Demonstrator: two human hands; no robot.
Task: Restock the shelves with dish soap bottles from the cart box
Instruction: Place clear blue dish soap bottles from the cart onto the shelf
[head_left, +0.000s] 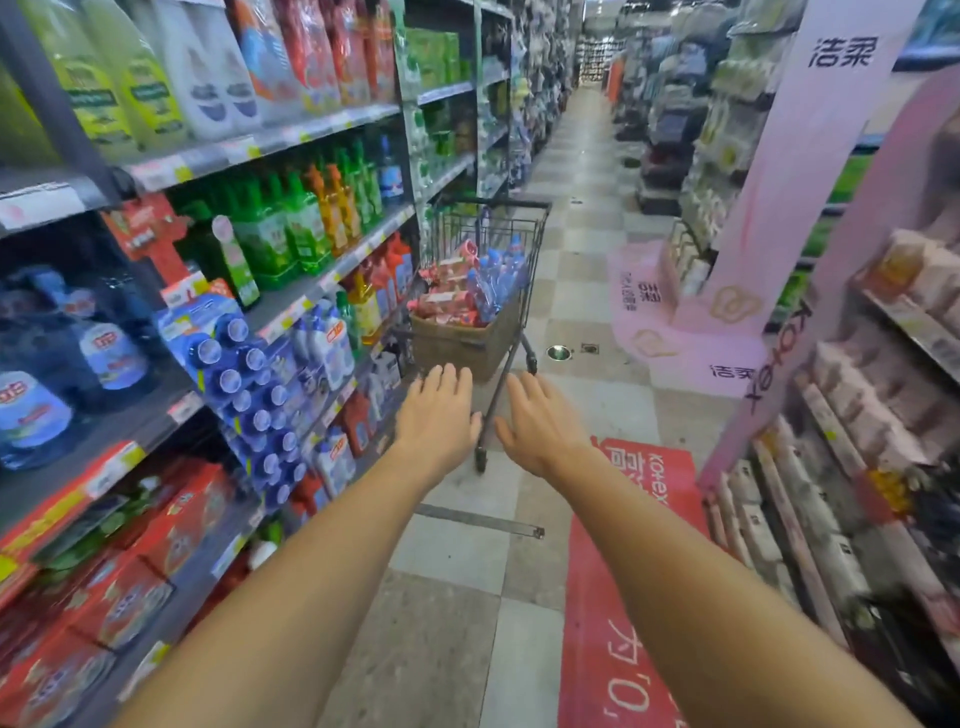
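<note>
Left hand (439, 415): arm stretched forward, palm down, over the aisle floor; fingers straight and slightly spread, holding nothing.
Right hand (537, 423): arm stretched forward beside the left, palm down; fingers straight and close together, holding nothing. The two hands are near each other, thumbs facing, not touching.
Cart (485, 270): one dark wire shopping cart on the tiled floor (587, 291), ahead of both hands and close against the left-hand shelves (332, 270). Neither hand touches it.
Cart box (457, 345): one brown box sitting inside the cart basket, filling its lower part.
Dish soap bottles (496, 280): in the box, blue bottles toward the box's right side and red-wrapped packs toward its left; too blurred and overlapping to count.
Shelves: several tiers along the left edge of the aisle, stocked with green, orange, blue and red bottles and red cartons at the bottom; counts cannot be told.
Pink display stand (753, 208): one, on the right side of the aisle, beyond the cart.
Red floor mat (618, 597): one, under the right forearm.
</note>
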